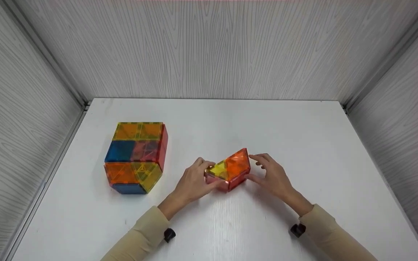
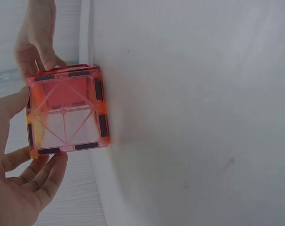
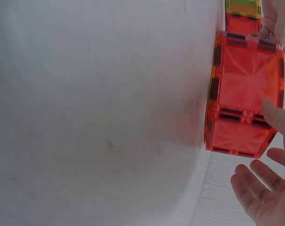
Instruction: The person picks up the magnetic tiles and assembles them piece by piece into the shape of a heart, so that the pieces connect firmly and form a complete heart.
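Note:
A small box of translucent magnetic tiles (image 1: pixel 237 163) stands on the table, with red sides and a yellow and orange top. Its left end is gripped by my left hand (image 1: pixel 196 181), thumb on the near side and fingers at the far side. In the left wrist view a clear pinkish tile (image 2: pixel 64 110) with dark edge magnets faces the camera between thumb and fingers. My right hand (image 1: pixel 272 177) is at the right end, fingers spread. The right wrist view has its thumb over a red side tile (image 3: pixel 248 80) and its other fingers (image 3: pixel 260 188) apart from the box.
To the left stands a larger magnetic tile block (image 1: pixel 120 150) in orange, yellow, blue and red, with a slanted near right corner. White wood-grain panels (image 1: pixel 209 50) close in the white table (image 1: pixel 209 224) at the back and both sides.

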`<state>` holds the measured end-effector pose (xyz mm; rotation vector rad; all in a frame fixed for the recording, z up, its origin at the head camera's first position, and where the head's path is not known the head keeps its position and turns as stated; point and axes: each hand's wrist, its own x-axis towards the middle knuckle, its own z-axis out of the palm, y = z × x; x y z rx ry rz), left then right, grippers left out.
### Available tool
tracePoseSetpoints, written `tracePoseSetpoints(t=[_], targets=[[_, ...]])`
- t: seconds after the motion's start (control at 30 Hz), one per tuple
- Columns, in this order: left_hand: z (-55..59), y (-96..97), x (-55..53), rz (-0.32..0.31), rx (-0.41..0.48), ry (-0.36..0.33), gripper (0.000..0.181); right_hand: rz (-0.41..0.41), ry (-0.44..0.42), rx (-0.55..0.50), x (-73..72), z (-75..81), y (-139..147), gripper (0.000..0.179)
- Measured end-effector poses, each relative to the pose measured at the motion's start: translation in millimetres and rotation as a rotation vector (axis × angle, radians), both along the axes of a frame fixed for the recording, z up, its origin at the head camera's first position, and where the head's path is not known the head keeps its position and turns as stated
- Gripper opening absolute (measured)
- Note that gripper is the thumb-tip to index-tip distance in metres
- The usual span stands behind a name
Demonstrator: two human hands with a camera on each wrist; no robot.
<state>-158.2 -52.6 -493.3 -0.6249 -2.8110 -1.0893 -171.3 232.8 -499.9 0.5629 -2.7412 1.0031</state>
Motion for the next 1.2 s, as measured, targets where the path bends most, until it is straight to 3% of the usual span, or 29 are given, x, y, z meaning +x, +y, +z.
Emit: tracePoseSetpoints(t=[0.17, 0.3, 0.53, 0.67, 0.83, 0.97, 1.2], targets=[[-0.7, 3.2, 8.6, 0.019, 0.01, 0.035, 0.05, -0.028, -0.004, -0.066, 22.5, 0.8, -13, 0.07], [0.0, 5.3, 13.0, 0.021, 0.042, 0.038, 0.048, -0.036, -0.021, -0.051, 33.9, 1.5, -25, 0.08], [4.1, 3.2, 15.6, 0.011, 0.04, -0.002, 0.045, -0.081, -0.049, 0.012, 37.3, -0.3, -42, 0.098], [14.8, -10.0, 14.6, 0.013, 0.033, -0.016, 0.048, -0.081, -0.044, 0.034, 33.8, -1.3, -48, 0.101], [33.0, -44.0, 9.0, 0.096, -0.041, 0.042, 0.051, -0.081, -0.078, 0.003, 28.5, -4.1, -50, 0.099], [43.7, -86.0, -0.7, 0.179, -0.123, 0.103, 0.054, -0.065, -0.097, -0.034, 23.1, -5.1, -52, 0.098], [43.3, -165.6, -21.2, 0.254, -0.155, 0.135, 0.058, 0.005, -0.049, -0.075, 10.6, -9.3, -56, 0.093]])
